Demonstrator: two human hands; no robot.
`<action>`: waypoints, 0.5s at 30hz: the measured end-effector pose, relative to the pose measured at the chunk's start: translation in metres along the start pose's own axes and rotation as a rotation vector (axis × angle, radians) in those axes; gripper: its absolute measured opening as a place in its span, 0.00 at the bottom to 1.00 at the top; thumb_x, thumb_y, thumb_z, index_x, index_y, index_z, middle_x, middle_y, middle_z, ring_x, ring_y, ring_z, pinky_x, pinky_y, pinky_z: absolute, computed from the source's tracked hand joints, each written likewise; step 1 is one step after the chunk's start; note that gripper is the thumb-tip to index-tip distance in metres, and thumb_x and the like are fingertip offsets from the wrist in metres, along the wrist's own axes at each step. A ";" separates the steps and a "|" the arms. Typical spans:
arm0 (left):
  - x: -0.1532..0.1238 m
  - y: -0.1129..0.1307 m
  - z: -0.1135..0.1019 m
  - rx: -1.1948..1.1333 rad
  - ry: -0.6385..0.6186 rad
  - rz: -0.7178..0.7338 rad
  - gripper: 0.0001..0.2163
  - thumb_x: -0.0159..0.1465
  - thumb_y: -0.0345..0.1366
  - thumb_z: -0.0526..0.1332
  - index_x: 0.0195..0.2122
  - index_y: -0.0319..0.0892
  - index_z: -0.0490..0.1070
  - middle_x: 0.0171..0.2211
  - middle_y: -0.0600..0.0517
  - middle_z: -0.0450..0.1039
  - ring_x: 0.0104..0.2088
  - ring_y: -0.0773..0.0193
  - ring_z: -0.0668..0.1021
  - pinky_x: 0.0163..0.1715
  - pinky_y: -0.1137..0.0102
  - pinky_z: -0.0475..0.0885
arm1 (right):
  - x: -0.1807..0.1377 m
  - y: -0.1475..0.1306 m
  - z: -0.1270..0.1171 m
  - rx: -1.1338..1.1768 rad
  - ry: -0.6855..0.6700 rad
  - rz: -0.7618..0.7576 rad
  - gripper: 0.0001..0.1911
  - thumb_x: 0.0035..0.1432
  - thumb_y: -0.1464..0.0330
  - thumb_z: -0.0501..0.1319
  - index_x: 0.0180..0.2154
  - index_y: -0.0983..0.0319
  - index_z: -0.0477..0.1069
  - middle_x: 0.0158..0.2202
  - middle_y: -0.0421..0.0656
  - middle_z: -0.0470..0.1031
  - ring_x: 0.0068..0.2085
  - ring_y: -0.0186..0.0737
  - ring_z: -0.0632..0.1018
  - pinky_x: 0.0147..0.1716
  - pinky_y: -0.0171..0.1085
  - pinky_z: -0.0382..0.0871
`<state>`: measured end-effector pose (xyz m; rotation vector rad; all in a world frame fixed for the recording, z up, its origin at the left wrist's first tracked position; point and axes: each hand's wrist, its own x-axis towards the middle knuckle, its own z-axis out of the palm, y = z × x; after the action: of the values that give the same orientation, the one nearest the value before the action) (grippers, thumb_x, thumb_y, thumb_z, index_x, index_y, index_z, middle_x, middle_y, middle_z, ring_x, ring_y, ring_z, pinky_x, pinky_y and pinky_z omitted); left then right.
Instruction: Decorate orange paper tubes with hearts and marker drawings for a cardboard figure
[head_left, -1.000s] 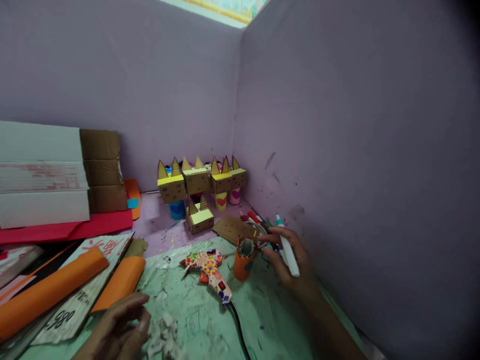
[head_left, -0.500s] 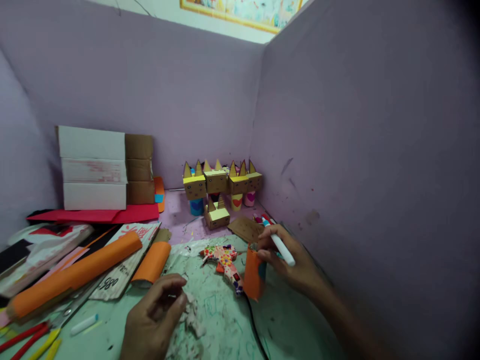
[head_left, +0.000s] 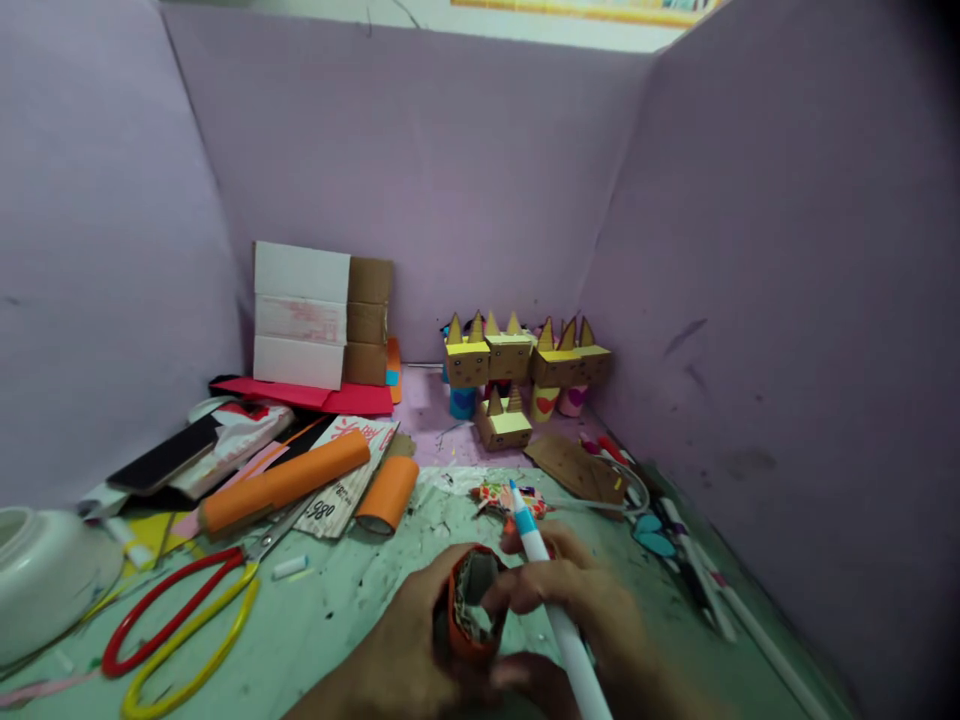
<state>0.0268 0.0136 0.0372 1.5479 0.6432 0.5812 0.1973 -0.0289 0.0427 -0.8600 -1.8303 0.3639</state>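
Starting at the left, a white pot [head_left: 71, 570] stands near, with scissors [head_left: 251, 568] to its right and, farther off, a long orange roll [head_left: 285, 485] and a short orange roll [head_left: 390, 495]. Near the middle, the left hand [head_left: 409, 625] is wrapped around the orange tube [head_left: 466, 642], open end up; whether it rests on the table is hidden. Just right, the right hand [head_left: 589, 590] grips a white marker [head_left: 564, 645], blue end pointing far, while its fingers meet the tube's right rim; how far they reach inside, I cannot tell. A firm but light left grip would likely keep the wall from denting, and the marker is best kept angled away from the rim. Beyond lies a floral glue gun [head_left: 499, 495], partly hidden, with brown cardboard [head_left: 574, 470] farther right.
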 end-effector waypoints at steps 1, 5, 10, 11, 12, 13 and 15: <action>-0.001 -0.001 -0.001 0.024 0.017 -0.005 0.21 0.48 0.31 0.69 0.43 0.42 0.67 0.34 0.55 0.70 0.34 0.64 0.71 0.34 0.71 0.68 | 0.000 -0.002 -0.002 -0.033 -0.023 0.026 0.12 0.53 0.62 0.69 0.38 0.53 0.70 0.38 0.43 0.73 0.39 0.43 0.77 0.37 0.40 0.75; -0.004 -0.005 -0.003 0.090 0.026 -0.015 0.16 0.48 0.28 0.68 0.37 0.41 0.67 0.28 0.59 0.66 0.27 0.69 0.67 0.27 0.75 0.64 | 0.002 -0.007 -0.007 -0.121 -0.115 0.022 0.08 0.56 0.67 0.66 0.38 0.55 0.69 0.31 0.39 0.73 0.29 0.35 0.76 0.27 0.33 0.71; -0.001 -0.010 -0.002 0.132 0.063 0.009 0.15 0.50 0.33 0.69 0.37 0.40 0.68 0.29 0.57 0.69 0.28 0.68 0.67 0.29 0.74 0.64 | -0.001 -0.004 -0.001 -0.151 -0.083 0.031 0.05 0.60 0.68 0.62 0.32 0.57 0.67 0.26 0.36 0.70 0.25 0.33 0.73 0.22 0.30 0.67; -0.001 -0.011 -0.001 0.134 0.074 0.007 0.15 0.51 0.34 0.69 0.37 0.40 0.68 0.29 0.57 0.69 0.28 0.68 0.68 0.28 0.74 0.64 | -0.002 -0.003 0.000 -0.157 -0.085 0.054 0.05 0.59 0.70 0.61 0.31 0.57 0.66 0.26 0.36 0.70 0.24 0.33 0.73 0.22 0.30 0.66; 0.000 -0.011 -0.001 0.136 0.081 0.005 0.15 0.51 0.35 0.69 0.37 0.40 0.68 0.29 0.57 0.69 0.28 0.68 0.68 0.28 0.74 0.64 | -0.003 -0.002 0.001 -0.161 -0.088 0.054 0.06 0.59 0.72 0.61 0.32 0.56 0.66 0.27 0.36 0.69 0.24 0.32 0.72 0.22 0.30 0.66; 0.000 -0.011 -0.001 0.140 0.086 0.007 0.14 0.51 0.36 0.68 0.36 0.40 0.68 0.28 0.57 0.69 0.28 0.68 0.67 0.28 0.73 0.64 | -0.004 -0.001 0.002 -0.163 -0.091 0.040 0.07 0.58 0.74 0.60 0.32 0.56 0.65 0.27 0.36 0.69 0.24 0.32 0.72 0.22 0.30 0.65; 0.001 -0.011 0.000 0.154 0.091 0.020 0.11 0.52 0.37 0.67 0.34 0.40 0.68 0.27 0.57 0.68 0.27 0.68 0.67 0.27 0.73 0.63 | -0.006 0.001 0.005 -0.176 -0.071 -0.001 0.09 0.56 0.77 0.59 0.32 0.57 0.64 0.26 0.35 0.68 0.24 0.32 0.71 0.22 0.31 0.63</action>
<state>0.0267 0.0148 0.0260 1.6804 0.7573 0.6324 0.1947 -0.0317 0.0356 -0.9768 -1.9497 0.2369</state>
